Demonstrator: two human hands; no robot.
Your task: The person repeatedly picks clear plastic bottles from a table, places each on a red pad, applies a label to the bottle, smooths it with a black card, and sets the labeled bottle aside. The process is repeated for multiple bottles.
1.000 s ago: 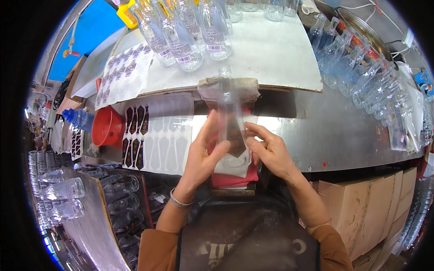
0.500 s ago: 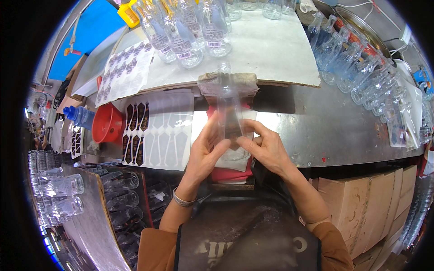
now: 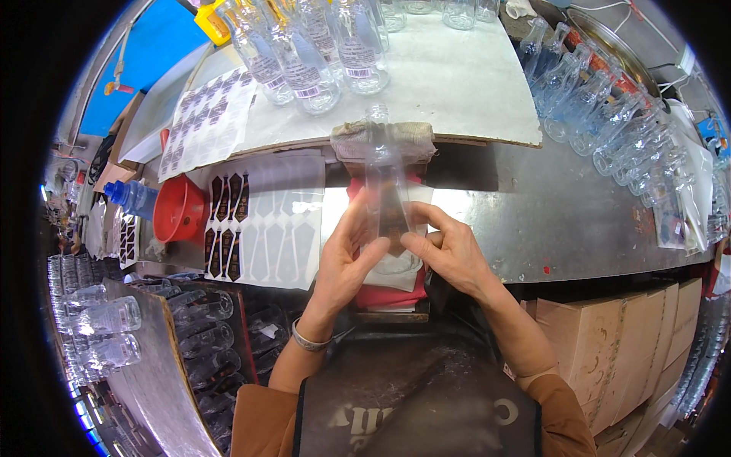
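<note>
A clear glass bottle [image 3: 386, 171] lies in front of me with its neck pointing away, propped on a cloth-wrapped rest [image 3: 415, 142] over a red pad [image 3: 384, 295]. My left hand [image 3: 346, 259] curls around its left side, thumb on the lower body. From the other side my right hand [image 3: 451, 247] grips it, thumb and fingers at a dark tie-shaped label [image 3: 394, 225] on the bottle's front. The bottle is slightly blurred. To the left lies a label sheet [image 3: 285, 251] with dark tie-shaped labels on its left part and bare outlines elsewhere.
Labelled bottles [image 3: 304, 72] stand on the white board [image 3: 457, 91] ahead. More clear bottles [image 3: 601, 114] line the right side. A red bowl [image 3: 180, 209] and a second label sheet [image 3: 205, 114] are at left. Below are bottle racks [image 3: 202, 335] and cardboard boxes [image 3: 609, 343].
Both hands keep their hold on the bottle in nearly the same place. The view has shifted very slightly; nothing else visibly moves.
</note>
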